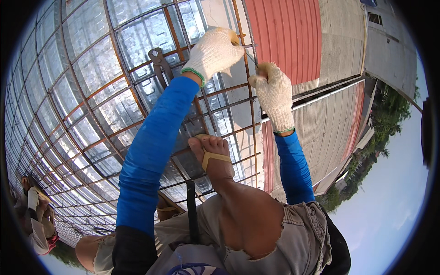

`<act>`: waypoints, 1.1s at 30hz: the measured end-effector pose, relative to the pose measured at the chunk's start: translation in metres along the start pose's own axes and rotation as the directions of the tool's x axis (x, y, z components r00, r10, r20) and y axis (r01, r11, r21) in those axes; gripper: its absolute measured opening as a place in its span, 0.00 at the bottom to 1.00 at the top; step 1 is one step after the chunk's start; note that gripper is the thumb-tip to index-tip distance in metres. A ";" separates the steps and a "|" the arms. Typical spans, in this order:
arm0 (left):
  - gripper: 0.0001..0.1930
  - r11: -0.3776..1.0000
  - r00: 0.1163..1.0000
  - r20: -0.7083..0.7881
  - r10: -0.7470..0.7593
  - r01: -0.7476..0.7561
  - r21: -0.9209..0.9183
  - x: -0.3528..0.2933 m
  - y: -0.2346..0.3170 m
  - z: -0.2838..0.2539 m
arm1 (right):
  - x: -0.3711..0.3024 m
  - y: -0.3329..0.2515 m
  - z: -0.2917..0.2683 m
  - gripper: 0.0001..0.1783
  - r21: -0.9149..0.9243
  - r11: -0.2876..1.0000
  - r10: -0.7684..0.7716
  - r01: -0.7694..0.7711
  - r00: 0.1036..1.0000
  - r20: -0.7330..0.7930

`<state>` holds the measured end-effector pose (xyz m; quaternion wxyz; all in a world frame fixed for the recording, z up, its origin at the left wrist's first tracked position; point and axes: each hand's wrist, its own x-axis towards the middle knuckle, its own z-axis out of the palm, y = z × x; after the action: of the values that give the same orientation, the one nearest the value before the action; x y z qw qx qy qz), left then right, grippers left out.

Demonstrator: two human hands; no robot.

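Observation:
A grid of rusty steel rebar (123, 76) spreads below me over shiny metal decking (121, 107). My left hand (215, 54), in a white knit glove, is closed over the bars near the grid's right edge. What it holds, if anything, is hidden under the fingers. Close by on the right, my right hand (275, 94) wears the same kind of glove and pinches a thin dark wire (255, 63) beside the outermost bar. A pair of pincers (160, 66) rests on the bars to the left of my left hand, its handles partly behind my sleeve.
My sandalled foot (214, 153) stands on the decking among the bars. Beyond the grid's right edge lie red corrugated roofing (284, 36) and grey roof sheets (316, 133) at a lower level. At the far left, another person (40, 215) is by the grid.

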<state>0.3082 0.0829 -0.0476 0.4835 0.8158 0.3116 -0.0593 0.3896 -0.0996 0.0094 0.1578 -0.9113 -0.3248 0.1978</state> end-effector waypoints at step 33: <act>0.11 0.987 0.949 -0.284 0.139 -0.155 -0.035 -0.011 0.003 0.030 | 0.032 -0.025 -0.018 0.14 0.498 0.855 0.053 -0.145 0.979 0.195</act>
<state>0.3072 0.0518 -0.0571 0.4606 0.8228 0.3169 0.1023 0.4070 -0.0631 0.0276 0.3537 -0.8319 -0.2259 0.3631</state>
